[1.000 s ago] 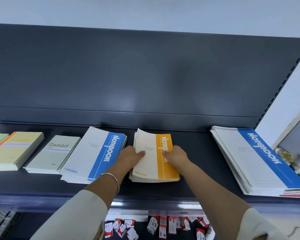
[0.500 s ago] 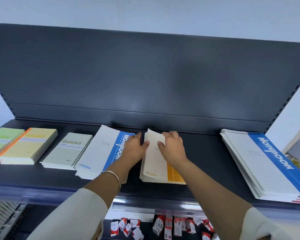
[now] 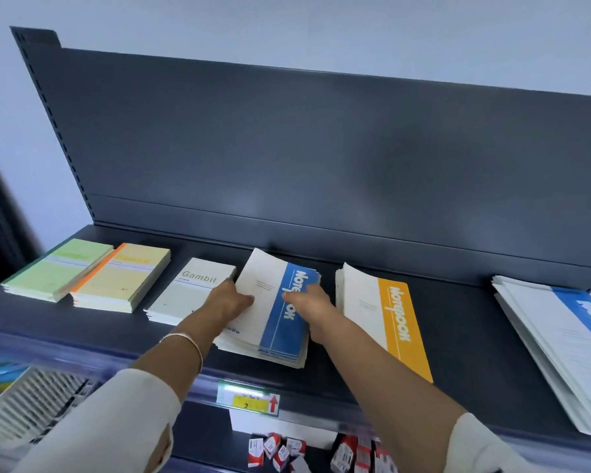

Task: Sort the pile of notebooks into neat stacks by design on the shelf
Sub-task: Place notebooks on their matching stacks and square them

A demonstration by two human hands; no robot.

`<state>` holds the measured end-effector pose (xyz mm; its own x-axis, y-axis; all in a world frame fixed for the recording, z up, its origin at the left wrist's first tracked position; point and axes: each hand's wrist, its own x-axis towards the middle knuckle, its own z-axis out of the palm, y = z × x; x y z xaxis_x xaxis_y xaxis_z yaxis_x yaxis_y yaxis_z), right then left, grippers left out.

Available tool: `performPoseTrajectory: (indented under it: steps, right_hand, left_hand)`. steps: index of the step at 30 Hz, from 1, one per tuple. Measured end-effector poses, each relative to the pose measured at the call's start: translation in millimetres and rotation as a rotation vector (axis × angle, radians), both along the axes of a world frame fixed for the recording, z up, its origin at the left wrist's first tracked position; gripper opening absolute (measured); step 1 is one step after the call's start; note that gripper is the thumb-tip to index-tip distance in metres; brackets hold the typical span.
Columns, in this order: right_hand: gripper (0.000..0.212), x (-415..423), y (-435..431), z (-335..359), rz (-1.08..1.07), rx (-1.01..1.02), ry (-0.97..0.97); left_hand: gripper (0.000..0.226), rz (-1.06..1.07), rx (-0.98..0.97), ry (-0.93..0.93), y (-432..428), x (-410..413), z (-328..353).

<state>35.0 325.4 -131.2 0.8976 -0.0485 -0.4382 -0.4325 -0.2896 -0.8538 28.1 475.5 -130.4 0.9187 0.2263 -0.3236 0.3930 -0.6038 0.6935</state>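
Observation:
On the dark shelf [image 3: 458,339] lie several stacks of notebooks. My left hand [image 3: 227,302] and my right hand [image 3: 309,303] hold the two long sides of the white stack with the blue "Notebook" band [image 3: 263,281], thumbs on its top cover. That stack sits askew with uneven edges. To its right lies the white and orange stack [image 3: 386,322]. To its left are the grey "Gambit" stack [image 3: 188,295], a yellow stack [image 3: 123,281] and a green stack [image 3: 57,271]. A mixed pile topped by a blue-banded notebook [image 3: 556,339] lies at the far right.
The shelf's dark back panel [image 3: 321,148] rises behind the stacks. A price label [image 3: 248,401] hangs on the front rail. Below are small red and white boxes [image 3: 280,448] and a white wire basket [image 3: 24,407] at lower left.
Both hands left the orange-banded stack and moved left onto the blue-banded stack. The camera has turned left, so the green and yellow stacks show fully.

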Motion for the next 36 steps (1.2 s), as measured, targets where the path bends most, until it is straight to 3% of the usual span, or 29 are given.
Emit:
performPoseTrajectory:
  steps: [6,11,18,24,28,33,36]
  right_hand:
    - [0.053,5.1,-4.2,-5.9,-0.154,0.053,0.005]
    - [0.006,3.6,-10.6,-1.1,-0.164,0.130,0.061]
    - [0.032,1.4,-0.4,0.2,-0.171,0.236,-0.015]
    - [0.030,-8.9,-5.6,34.6,-0.146,0.276,-0.399]
    - [0.037,-20.1,-8.1,28.9,-0.085,0.201,-0.497]
    - [0.050,-25.7,-2.8,12.3,-0.075,0.232,-0.451]
    - [0.043,-28.1,-0.1,6.2,-0.079,0.248,-0.449]
  left_hand:
    - [0.041,0.094,-0.272,0.079,4.2,7.1,2.1]
    - [0.046,0.131,-0.519,0.109,1.8,8.7,-3.3]
    - [0.047,0.134,-0.584,-0.067,2.3,7.5,0.9]
    - [0.039,-0.022,-0.708,-0.377,2.5,1.2,26.8]
    - [0.051,-0.068,-0.737,-0.382,5.2,-5.4,10.2]
    - [0.074,-0.070,-0.809,-0.392,0.2,-15.6,0.3]
    - [0.066,-0.088,-0.803,-0.376,0.3,-18.4,-6.4]
